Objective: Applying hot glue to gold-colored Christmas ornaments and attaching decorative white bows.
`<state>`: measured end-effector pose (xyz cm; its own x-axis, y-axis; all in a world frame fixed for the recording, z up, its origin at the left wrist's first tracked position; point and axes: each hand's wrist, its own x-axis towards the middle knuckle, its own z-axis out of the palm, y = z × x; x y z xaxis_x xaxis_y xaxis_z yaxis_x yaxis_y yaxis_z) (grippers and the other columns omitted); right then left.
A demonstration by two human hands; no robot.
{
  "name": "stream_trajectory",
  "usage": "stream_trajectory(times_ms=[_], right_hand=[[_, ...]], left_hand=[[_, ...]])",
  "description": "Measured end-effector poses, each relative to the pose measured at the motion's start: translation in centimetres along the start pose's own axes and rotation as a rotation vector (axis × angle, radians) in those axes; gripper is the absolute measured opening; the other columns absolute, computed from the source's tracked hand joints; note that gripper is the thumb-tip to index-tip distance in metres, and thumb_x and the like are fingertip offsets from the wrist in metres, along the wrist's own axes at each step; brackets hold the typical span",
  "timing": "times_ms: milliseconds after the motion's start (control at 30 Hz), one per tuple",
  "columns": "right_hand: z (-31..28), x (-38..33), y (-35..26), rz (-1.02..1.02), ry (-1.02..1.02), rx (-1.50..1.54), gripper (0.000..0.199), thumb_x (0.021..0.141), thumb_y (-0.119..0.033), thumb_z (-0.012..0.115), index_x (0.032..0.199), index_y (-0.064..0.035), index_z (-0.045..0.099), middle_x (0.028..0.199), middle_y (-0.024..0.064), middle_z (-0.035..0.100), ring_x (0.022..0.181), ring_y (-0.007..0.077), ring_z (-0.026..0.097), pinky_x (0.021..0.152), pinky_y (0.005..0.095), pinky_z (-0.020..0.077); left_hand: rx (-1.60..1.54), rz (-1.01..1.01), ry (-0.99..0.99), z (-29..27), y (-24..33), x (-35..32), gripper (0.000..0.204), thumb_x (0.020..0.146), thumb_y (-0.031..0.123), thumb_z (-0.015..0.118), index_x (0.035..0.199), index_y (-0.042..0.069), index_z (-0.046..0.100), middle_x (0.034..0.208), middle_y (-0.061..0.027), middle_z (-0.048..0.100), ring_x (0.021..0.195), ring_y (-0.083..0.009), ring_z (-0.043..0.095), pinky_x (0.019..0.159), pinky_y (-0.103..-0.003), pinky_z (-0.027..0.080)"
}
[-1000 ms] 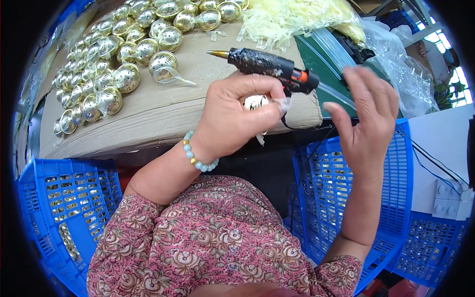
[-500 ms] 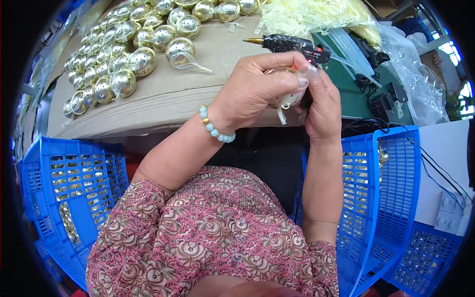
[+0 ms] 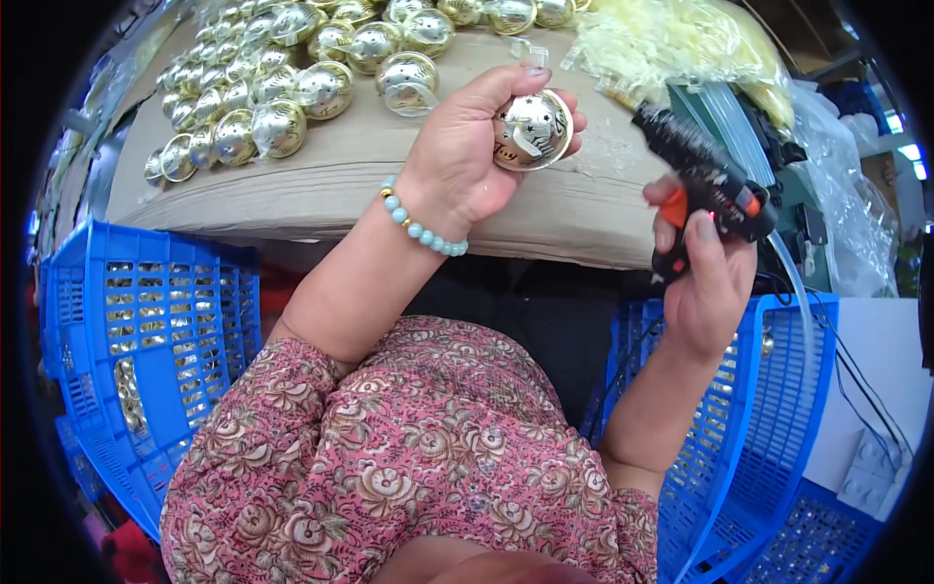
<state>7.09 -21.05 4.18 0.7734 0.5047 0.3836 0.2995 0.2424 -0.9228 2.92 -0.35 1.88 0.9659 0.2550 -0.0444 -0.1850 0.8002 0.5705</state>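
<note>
My left hand point(image 3: 457, 161) is closed around a shiny gold ball ornament point(image 3: 533, 131) with star-shaped cutouts and dark lettering. Its thumb points up past the top of the ball, where a small clear strip point(image 3: 536, 56) shows by the tip. To the right, my right hand point(image 3: 715, 282) grips a black hot glue gun point(image 3: 696, 151) with an orange trigger. The gun's nozzle points up and left, apart from the ornament. A clear glue stick point(image 3: 796, 273) trails from the gun's back end.
Many similar gold balls point(image 3: 277, 127) cover the table's left and far side. Pale yellow plastic pieces point(image 3: 671, 49) are heaped at the back right, near more glue sticks point(image 3: 735, 117). Blue crates point(image 3: 156, 331) flank me, and dark cables point(image 3: 861, 370) hang at right.
My hands have moved apart. The glue gun, earlier lying across behind my hands, has swung right and now tilts in my right hand. The ornament is more exposed in my left hand.
</note>
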Motion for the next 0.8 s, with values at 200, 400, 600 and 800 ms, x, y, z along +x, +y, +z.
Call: stream_trajectory(times_ms=[200, 400, 600, 800], right_hand=[[2.0, -0.8, 0.9, 0.102, -0.054, -0.052, 0.033, 0.092, -0.02, 0.051, 0.115, 0.0044, 0.051, 0.089, 0.0122, 0.061, 0.066, 0.0087, 0.045, 0.059, 0.022, 0.0365], [2.7, -0.6, 1.4, 0.107, -0.01, -0.034, 0.033, 0.092, -0.023, 0.052, 0.113, 0.0034, 0.052, 0.085, 0.0092, 0.06, 0.064, 0.0084, 0.045, 0.058, 0.0207, 0.036], [3.0, -0.7, 1.9, 0.171, 0.042, 0.001, 0.032, 0.091, -0.024, 0.056, 0.109, 0.0019, 0.052, 0.078, 0.0054, 0.056, 0.062, 0.0076, 0.045, 0.054, 0.0198, 0.0354], [2.9, -0.6, 2.0, 0.212, 0.064, 0.048, 0.03, 0.092, -0.024, 0.054, 0.107, 0.0013, 0.052, 0.074, 0.0047, 0.054, 0.06, 0.0079, 0.045, 0.051, 0.0198, 0.0348]], left_hand=[[-0.119, -0.031, 0.111, 0.0, 0.1, 0.3, 0.018, 0.085, 0.016, 0.059, 0.09, -0.001, 0.057, 0.08, -0.0134, 0.063, 0.073, -0.0259, 0.064, 0.069, -0.038, 0.055], [-0.134, -0.03, 0.143, 0.1, -0.2, 0.6, 0.018, 0.084, 0.015, 0.059, 0.091, -0.001, 0.055, 0.081, -0.0137, 0.063, 0.074, -0.025, 0.064, 0.072, -0.037, 0.053], [-0.052, -0.04, 0.158, -0.5, -0.2, 0.6, 0.015, 0.084, 0.017, 0.062, 0.093, 0.007, 0.056, 0.091, -0.013, 0.065, 0.084, -0.0232, 0.064, 0.071, -0.038, 0.052], [-0.052, -0.046, 0.132, -0.9, -0.5, 0.8, 0.015, 0.085, 0.018, 0.061, 0.094, 0.007, 0.056, 0.092, -0.0133, 0.064, 0.085, -0.0232, 0.063, 0.073, -0.039, 0.051]])
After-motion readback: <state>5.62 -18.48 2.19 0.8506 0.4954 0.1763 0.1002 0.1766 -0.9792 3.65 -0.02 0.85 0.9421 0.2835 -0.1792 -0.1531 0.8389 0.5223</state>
